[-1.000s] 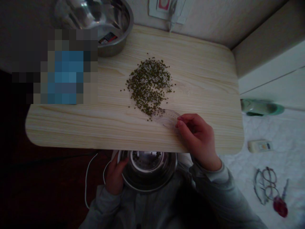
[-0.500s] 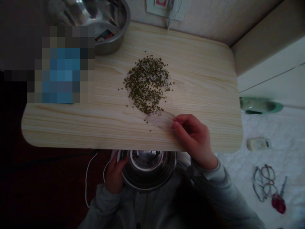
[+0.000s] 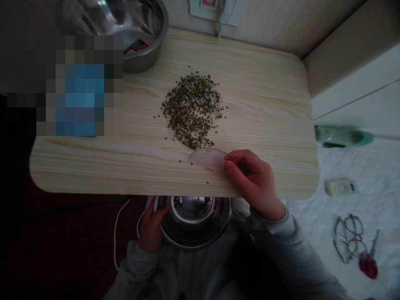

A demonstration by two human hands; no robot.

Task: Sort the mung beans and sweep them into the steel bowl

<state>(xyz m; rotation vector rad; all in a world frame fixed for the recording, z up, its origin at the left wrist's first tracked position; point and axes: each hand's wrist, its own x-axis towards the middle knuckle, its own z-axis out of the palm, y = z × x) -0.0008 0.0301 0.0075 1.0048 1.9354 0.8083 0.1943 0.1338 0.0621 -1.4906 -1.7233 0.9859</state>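
My right hand (image 3: 253, 179) pinches one end of a clear plastic protractor (image 3: 208, 158), which lies on or just over the tabletop close to its front edge. Beyond the protractor spreads a pile of green mung beans (image 3: 190, 112) mixed with small white grains. A few stray beans lie around the protractor. Below the table edge, my left hand (image 3: 152, 229) grips the left side of a steel bowl (image 3: 196, 231). Some beans show inside this bowl, and its far rim is hidden under the tabletop.
A large steel basin (image 3: 145, 58) with a dark and red item in it stands at the table's (image 3: 265, 100) back left. Left of the beans is a blurred-out blue patch. On the white bedding to the right lie a green bottle (image 3: 342, 136), a white remote (image 3: 341, 187) and glasses (image 3: 353, 235).
The protractor has drawn slightly away from the bean pile. A few loose beans near it have shifted, one towards the table's front edge. My left hand and the bowl stay put.
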